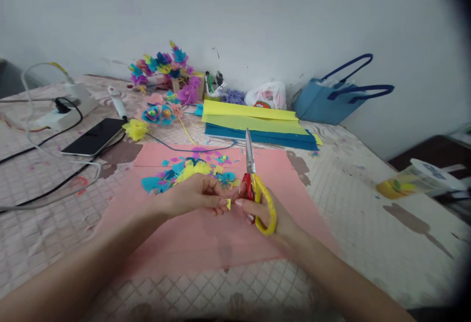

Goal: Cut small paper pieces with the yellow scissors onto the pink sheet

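My left hand (198,195) pinches a small piece of yellow paper (228,204) between thumb and fingertips. Close beside it, my right hand (263,211) is closed around a pair of scissors (250,157) with red and yellow handles. The blades point up and away from me and look closed. Both hands are above a large pink paper sheet (198,243). Just beyond my left hand lies a heap of cut paper pieces (193,169) in yellow, blue and purple; my hand hides part of it.
Behind the sheet lie stacked yellow and blue papers (253,123), paper flowers (158,111) and a blue bag (327,101). A phone (94,137), cables and a power strip (69,108) occupy the left. A plastic cup (415,179) is at the right edge.
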Demonstrator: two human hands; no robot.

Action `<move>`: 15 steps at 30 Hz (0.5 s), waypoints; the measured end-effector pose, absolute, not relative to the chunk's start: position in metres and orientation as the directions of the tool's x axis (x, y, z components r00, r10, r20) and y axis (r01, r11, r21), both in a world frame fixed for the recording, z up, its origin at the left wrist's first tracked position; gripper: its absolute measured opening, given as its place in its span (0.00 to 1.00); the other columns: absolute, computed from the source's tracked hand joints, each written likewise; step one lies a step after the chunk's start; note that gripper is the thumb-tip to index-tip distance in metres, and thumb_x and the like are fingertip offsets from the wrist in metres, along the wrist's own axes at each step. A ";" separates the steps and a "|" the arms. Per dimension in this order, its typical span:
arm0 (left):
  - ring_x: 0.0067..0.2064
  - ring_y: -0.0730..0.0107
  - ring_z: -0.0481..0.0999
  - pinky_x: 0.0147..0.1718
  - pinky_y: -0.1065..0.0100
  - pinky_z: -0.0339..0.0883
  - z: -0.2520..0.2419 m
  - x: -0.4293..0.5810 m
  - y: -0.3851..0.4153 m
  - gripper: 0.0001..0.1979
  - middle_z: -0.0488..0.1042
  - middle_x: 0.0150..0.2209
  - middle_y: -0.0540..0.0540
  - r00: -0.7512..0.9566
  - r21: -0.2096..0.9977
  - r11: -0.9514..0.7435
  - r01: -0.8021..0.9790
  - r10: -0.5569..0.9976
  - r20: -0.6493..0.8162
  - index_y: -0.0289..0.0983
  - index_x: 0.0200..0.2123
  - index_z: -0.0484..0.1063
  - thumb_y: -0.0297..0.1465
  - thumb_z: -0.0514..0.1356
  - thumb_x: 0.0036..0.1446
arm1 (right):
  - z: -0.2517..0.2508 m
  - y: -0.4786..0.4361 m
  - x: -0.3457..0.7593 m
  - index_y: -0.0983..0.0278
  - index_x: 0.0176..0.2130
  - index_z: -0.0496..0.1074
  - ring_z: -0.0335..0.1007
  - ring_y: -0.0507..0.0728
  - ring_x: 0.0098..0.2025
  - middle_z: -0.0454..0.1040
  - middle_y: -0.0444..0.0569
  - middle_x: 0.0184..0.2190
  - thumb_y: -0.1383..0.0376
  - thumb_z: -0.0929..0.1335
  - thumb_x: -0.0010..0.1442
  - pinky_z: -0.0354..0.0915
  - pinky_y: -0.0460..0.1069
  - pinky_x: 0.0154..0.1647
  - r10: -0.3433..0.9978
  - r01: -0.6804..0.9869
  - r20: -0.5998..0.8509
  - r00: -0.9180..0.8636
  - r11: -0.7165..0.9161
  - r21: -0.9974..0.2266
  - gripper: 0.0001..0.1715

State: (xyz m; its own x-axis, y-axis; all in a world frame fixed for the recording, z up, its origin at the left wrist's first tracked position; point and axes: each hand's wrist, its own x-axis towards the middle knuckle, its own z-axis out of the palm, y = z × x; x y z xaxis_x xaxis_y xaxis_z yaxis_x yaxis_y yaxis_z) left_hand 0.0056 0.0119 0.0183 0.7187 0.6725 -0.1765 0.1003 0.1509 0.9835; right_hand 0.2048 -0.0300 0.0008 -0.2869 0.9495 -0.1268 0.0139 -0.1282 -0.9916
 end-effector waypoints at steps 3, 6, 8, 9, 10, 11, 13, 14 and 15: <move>0.26 0.71 0.76 0.27 0.72 0.70 0.019 0.007 0.011 0.07 0.77 0.24 0.47 0.727 0.982 0.136 0.128 0.661 -0.186 0.37 0.26 0.77 0.34 0.65 0.48 | 0.004 -0.032 0.204 0.63 0.31 0.61 0.58 0.46 0.21 0.63 0.39 0.25 0.60 0.72 0.48 0.59 0.41 0.16 0.941 0.021 -0.158 -0.299 -0.159 -0.987 0.17; 0.26 0.70 0.76 0.27 0.72 0.69 0.020 0.008 0.010 0.05 0.77 0.24 0.47 0.730 0.981 0.130 0.142 0.656 -0.193 0.38 0.25 0.78 0.34 0.65 0.49 | 0.007 -0.034 0.203 0.62 0.33 0.61 0.59 0.47 0.23 0.62 0.39 0.26 0.61 0.72 0.47 0.59 0.41 0.17 0.937 0.033 -0.194 -0.289 -0.193 -0.981 0.17; 0.26 0.70 0.76 0.27 0.71 0.69 0.021 0.009 0.009 0.05 0.77 0.24 0.47 0.728 0.980 0.132 0.148 0.656 -0.198 0.39 0.25 0.78 0.33 0.65 0.48 | 0.008 -0.035 0.202 0.62 0.32 0.61 0.59 0.47 0.23 0.61 0.39 0.26 0.60 0.72 0.46 0.59 0.41 0.17 0.938 0.046 -0.209 -0.277 -0.204 -0.978 0.18; 0.26 0.69 0.76 0.27 0.71 0.69 0.021 0.009 0.009 0.05 0.77 0.24 0.47 0.726 0.980 0.131 0.150 0.658 -0.199 0.39 0.24 0.78 0.33 0.65 0.48 | 0.008 -0.035 0.201 0.62 0.32 0.61 0.58 0.47 0.22 0.61 0.39 0.26 0.60 0.73 0.45 0.59 0.41 0.17 0.937 0.050 -0.214 -0.275 -0.209 -0.977 0.19; 0.26 0.68 0.76 0.27 0.71 0.69 0.021 0.009 0.009 0.05 0.78 0.24 0.46 0.724 0.980 0.129 0.149 0.662 -0.197 0.39 0.24 0.78 0.34 0.65 0.48 | 0.009 -0.035 0.201 0.62 0.32 0.61 0.57 0.47 0.22 0.61 0.39 0.26 0.59 0.73 0.45 0.59 0.42 0.16 0.936 0.055 -0.218 -0.277 -0.211 -0.976 0.20; 0.26 0.68 0.76 0.27 0.70 0.69 0.021 0.009 0.008 0.05 0.78 0.23 0.46 0.720 0.981 0.124 0.147 0.667 -0.192 0.39 0.24 0.78 0.34 0.65 0.48 | 0.009 -0.035 0.201 0.62 0.32 0.61 0.57 0.46 0.22 0.61 0.39 0.26 0.59 0.73 0.44 0.58 0.42 0.16 0.934 0.061 -0.220 -0.281 -0.211 -0.975 0.21; 0.26 0.67 0.76 0.26 0.70 0.69 0.022 0.009 0.008 0.05 0.77 0.23 0.46 0.719 0.982 0.114 0.150 0.669 -0.188 0.39 0.24 0.78 0.34 0.65 0.47 | 0.010 -0.035 0.200 0.62 0.32 0.60 0.57 0.46 0.22 0.63 0.40 0.27 0.59 0.74 0.43 0.58 0.42 0.16 0.931 0.077 -0.226 -0.287 -0.213 -0.974 0.22; 0.26 0.68 0.76 0.26 0.70 0.69 0.022 0.009 0.008 0.05 0.77 0.23 0.46 0.720 0.982 0.112 0.154 0.667 -0.189 0.39 0.24 0.78 0.34 0.65 0.48 | 0.011 -0.035 0.200 0.62 0.32 0.60 0.57 0.47 0.22 0.63 0.40 0.27 0.59 0.74 0.43 0.58 0.41 0.16 0.930 0.085 -0.227 -0.289 -0.212 -0.974 0.22; 0.26 0.68 0.76 0.26 0.70 0.68 0.022 0.010 0.008 0.05 0.77 0.23 0.46 0.723 0.981 0.112 0.158 0.664 -0.192 0.38 0.24 0.78 0.33 0.65 0.48 | 0.011 -0.035 0.200 0.62 0.32 0.60 0.57 0.47 0.23 0.63 0.41 0.28 0.58 0.74 0.43 0.58 0.41 0.16 0.930 0.089 -0.224 -0.291 -0.207 -0.974 0.22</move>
State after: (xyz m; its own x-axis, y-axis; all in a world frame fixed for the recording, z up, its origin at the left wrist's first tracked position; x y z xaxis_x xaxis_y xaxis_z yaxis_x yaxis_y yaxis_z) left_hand 0.0096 0.0078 0.0221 0.7230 0.6636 -0.1923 0.1581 0.1120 0.9810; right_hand 0.2001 -0.0348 0.0112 -0.2911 0.9300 -0.2243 0.0892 -0.2071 -0.9742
